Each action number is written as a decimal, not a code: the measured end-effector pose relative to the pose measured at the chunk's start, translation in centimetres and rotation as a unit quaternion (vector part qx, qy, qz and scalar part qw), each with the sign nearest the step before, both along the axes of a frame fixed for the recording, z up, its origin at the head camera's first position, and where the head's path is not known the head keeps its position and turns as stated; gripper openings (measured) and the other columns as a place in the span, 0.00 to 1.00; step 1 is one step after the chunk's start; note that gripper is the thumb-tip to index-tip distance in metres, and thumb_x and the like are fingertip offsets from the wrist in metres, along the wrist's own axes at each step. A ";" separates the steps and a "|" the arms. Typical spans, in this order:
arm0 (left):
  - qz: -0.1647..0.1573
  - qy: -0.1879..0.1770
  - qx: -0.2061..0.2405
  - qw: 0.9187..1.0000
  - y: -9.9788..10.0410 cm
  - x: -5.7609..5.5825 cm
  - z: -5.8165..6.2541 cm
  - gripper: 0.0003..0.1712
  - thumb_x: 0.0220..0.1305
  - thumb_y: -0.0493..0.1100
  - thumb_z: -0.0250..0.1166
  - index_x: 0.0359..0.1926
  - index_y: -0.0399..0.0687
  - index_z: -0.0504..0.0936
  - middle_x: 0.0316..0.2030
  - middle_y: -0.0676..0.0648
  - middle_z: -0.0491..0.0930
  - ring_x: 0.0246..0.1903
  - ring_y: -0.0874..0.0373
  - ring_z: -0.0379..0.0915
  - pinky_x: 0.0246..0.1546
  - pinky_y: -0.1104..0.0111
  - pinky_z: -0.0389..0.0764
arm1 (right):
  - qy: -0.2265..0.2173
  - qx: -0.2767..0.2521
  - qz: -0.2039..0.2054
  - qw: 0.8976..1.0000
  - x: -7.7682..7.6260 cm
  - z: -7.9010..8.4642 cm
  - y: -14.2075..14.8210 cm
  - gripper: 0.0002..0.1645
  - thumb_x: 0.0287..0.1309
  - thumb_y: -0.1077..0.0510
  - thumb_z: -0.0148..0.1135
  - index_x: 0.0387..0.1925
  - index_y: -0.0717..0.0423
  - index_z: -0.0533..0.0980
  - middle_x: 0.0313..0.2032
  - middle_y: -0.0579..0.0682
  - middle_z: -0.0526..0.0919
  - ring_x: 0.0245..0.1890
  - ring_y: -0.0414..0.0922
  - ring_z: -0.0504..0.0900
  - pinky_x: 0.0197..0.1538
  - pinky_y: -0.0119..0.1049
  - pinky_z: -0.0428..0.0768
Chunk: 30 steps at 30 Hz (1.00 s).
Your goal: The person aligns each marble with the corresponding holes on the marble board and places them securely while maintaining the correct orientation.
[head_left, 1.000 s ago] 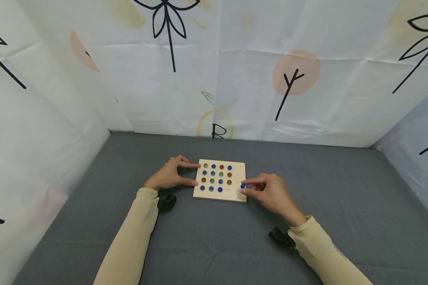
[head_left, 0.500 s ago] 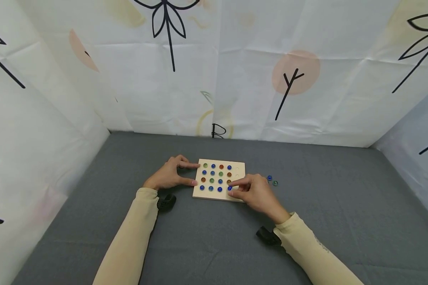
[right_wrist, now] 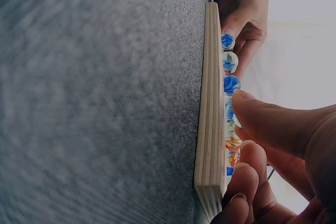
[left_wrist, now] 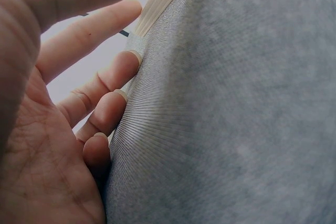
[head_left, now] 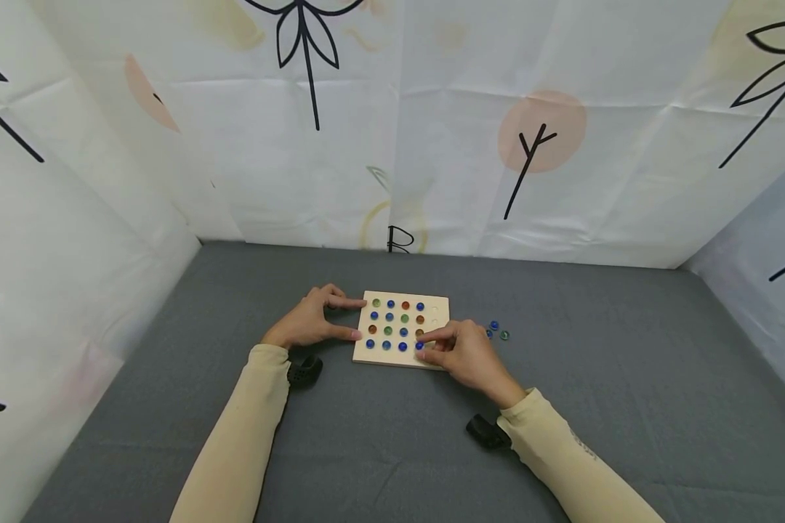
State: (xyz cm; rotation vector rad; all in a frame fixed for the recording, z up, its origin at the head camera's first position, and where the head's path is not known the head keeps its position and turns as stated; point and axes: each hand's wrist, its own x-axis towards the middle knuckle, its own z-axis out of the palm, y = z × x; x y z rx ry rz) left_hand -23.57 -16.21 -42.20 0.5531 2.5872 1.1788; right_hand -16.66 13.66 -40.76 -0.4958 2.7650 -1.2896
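A pale wooden board (head_left: 396, 325) with rows of glass marbles in its hollows lies flat on the grey cloth. My left hand (head_left: 314, 316) rests at its left edge, the straight index finger and thumb touching it. Those other fingers curl loosely in the left wrist view, beside the board's side (left_wrist: 164, 2). Over the front row, my right hand (head_left: 467, 356) pinches a blue marble (head_left: 419, 346) between thumb and index finger, at the row's right end. In the right wrist view the right thumb (right_wrist: 268, 124) partly hides the marbles, which stand proud of the board.
To the right of the board, three loose marbles lie on the cloth, a blue one (head_left: 494, 325) and a green one (head_left: 505, 335) among them. Bare hollows (head_left: 435, 309) show at the board's back right. White printed sheets (head_left: 451, 211) hang behind and at the sides.
My right hand has moved left across the board with the blue marble, from its right edge to the front row. The loose marbles have come into sight. My left hand has stayed put.
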 end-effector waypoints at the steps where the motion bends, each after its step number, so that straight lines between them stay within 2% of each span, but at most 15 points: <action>1: 0.000 0.000 -0.001 1.000 0.0 0.0 0.0 0.36 0.53 0.49 0.81 0.65 0.54 0.82 0.57 0.41 0.70 0.61 0.41 0.60 0.62 0.41 0.63 | -0.001 0.001 -0.001 1.000 0.0 0.0 0.0 0.11 0.55 0.60 0.77 0.42 0.57 0.90 0.23 0.41 0.78 0.21 0.40 0.72 0.24 0.32 0.68; 17: -0.007 0.008 0.004 1.000 -0.1 -0.2 0.1 0.37 0.53 0.50 0.81 0.65 0.53 0.82 0.56 0.41 0.70 0.61 0.42 0.60 0.62 0.41 0.63 | 0.000 0.012 -0.002 1.000 -0.2 -0.1 -0.2 0.11 0.55 0.60 0.77 0.41 0.58 0.90 0.22 0.41 0.78 0.19 0.39 0.70 0.23 0.31 0.66; 30: -0.002 -0.004 0.003 1.000 0.0 -0.1 0.0 0.37 0.53 0.49 0.81 0.65 0.56 0.82 0.58 0.42 0.70 0.63 0.42 0.58 0.64 0.41 0.60 | -0.012 0.005 -0.001 1.000 -0.2 -0.2 -0.2 0.13 0.55 0.60 0.77 0.43 0.58 0.89 0.22 0.41 0.78 0.19 0.39 0.70 0.22 0.30 0.66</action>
